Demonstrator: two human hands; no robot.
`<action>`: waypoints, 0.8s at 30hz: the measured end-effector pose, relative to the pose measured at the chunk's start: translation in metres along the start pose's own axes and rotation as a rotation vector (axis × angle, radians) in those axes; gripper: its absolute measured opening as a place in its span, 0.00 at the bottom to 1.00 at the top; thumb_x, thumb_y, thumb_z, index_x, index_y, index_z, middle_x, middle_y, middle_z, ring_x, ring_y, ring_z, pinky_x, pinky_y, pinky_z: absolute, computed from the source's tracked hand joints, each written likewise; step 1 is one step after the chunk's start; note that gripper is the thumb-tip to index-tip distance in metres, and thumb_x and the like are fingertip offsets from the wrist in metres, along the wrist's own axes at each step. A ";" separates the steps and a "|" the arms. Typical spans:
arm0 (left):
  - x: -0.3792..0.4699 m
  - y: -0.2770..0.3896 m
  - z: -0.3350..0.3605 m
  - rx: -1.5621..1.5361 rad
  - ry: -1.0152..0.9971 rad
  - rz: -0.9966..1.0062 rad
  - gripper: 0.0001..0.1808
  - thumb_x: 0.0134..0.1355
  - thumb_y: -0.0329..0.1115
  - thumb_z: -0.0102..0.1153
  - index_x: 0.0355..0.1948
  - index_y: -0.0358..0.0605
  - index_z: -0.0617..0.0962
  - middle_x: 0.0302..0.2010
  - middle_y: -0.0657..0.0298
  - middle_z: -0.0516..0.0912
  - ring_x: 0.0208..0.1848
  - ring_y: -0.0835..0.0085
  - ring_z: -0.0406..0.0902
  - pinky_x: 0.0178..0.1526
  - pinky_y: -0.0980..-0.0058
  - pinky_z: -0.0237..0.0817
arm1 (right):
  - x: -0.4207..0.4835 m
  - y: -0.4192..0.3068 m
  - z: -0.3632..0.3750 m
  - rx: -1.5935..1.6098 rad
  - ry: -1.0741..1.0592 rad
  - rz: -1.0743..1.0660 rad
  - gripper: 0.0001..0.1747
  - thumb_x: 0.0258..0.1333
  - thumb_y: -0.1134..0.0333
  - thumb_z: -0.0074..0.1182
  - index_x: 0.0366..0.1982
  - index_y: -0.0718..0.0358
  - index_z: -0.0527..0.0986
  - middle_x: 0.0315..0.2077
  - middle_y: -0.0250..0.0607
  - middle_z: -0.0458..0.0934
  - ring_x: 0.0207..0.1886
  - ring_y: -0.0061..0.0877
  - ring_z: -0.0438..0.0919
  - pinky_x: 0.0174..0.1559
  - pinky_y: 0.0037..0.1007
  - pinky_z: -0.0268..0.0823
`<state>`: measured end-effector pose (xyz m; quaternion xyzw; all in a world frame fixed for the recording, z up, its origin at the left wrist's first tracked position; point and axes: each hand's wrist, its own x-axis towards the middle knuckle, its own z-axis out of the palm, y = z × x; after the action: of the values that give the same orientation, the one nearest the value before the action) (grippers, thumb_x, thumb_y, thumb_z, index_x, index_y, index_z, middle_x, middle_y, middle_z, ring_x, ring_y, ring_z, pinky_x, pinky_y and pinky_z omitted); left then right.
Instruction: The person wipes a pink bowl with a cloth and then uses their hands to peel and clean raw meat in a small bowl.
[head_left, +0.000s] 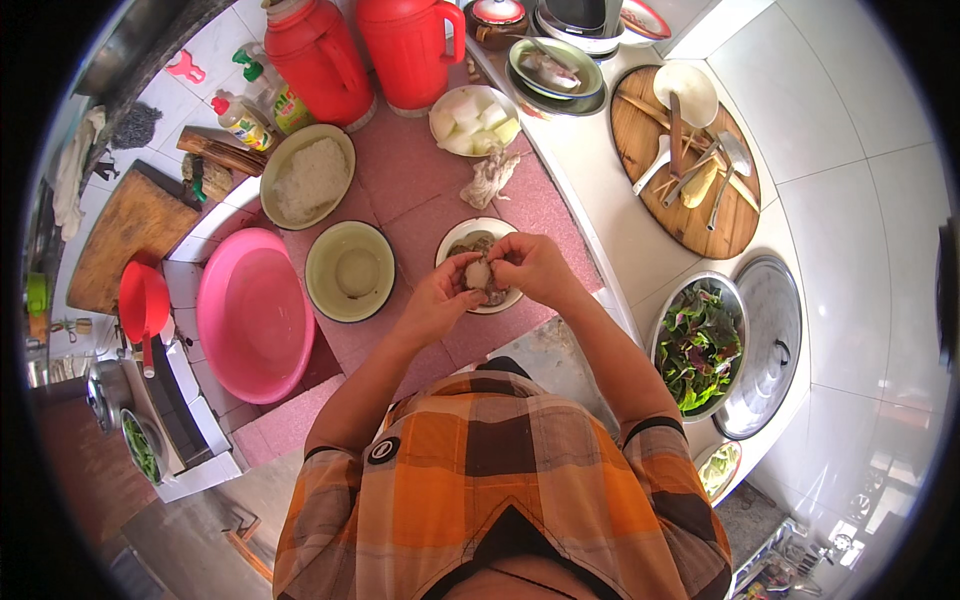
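Over a small white bowl (459, 231), my left hand (444, 294) and my right hand (531, 268) pinch one pale greyish-brown piece of food (478, 274) between their fingertips. What kind of food it is, I cannot tell. More brownish-grey pieces (496, 295) lie in the bowl below, partly hidden by my fingers. Left of my hands stands a cream dark-rimmed basin (322, 271) with a little clear liquid at its bottom. A crumpled pale cloth (489, 178) lies just beyond the bowl, on the pink-tiled counter (409, 187).
Behind are a bowl of pale cut chunks (472, 121), red thermos jugs (319, 64) and a basin of white shreds (311, 176). A pink basin (255, 315) sits left. On the right are a round wooden board (637, 90) with utensils and a bowl of leafy greens (697, 345).
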<state>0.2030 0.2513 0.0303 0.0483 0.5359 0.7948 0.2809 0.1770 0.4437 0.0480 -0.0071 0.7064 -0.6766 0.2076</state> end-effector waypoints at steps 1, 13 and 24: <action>-0.001 0.000 0.000 -0.001 0.001 -0.003 0.29 0.59 0.20 0.53 0.61 0.36 0.62 0.50 0.61 0.74 0.49 0.77 0.74 0.51 0.78 0.68 | 0.000 0.001 0.001 0.001 0.000 0.003 0.08 0.46 0.72 0.55 0.30 0.69 0.77 0.21 0.34 0.78 0.26 0.15 0.75 0.29 0.20 0.68; -0.002 -0.013 -0.013 -0.207 -0.076 -0.158 0.23 0.67 0.28 0.43 0.64 0.44 0.64 0.52 0.68 0.74 0.45 0.78 0.75 0.47 0.80 0.65 | 0.019 0.040 -0.006 -0.505 0.210 -0.123 0.09 0.45 0.69 0.55 0.30 0.66 0.78 0.22 0.45 0.79 0.25 0.32 0.80 0.31 0.30 0.71; 0.012 -0.031 -0.020 -0.273 0.148 -0.017 0.22 0.65 0.27 0.51 0.60 0.42 0.66 0.51 0.65 0.74 0.49 0.75 0.75 0.49 0.76 0.66 | 0.007 0.026 0.005 -0.134 0.132 -0.092 0.10 0.53 0.68 0.55 0.31 0.69 0.76 0.22 0.38 0.79 0.26 0.21 0.78 0.30 0.25 0.69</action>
<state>0.1971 0.2492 -0.0081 -0.0537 0.4425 0.8591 0.2515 0.1797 0.4388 0.0210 -0.0088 0.7612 -0.6356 0.1285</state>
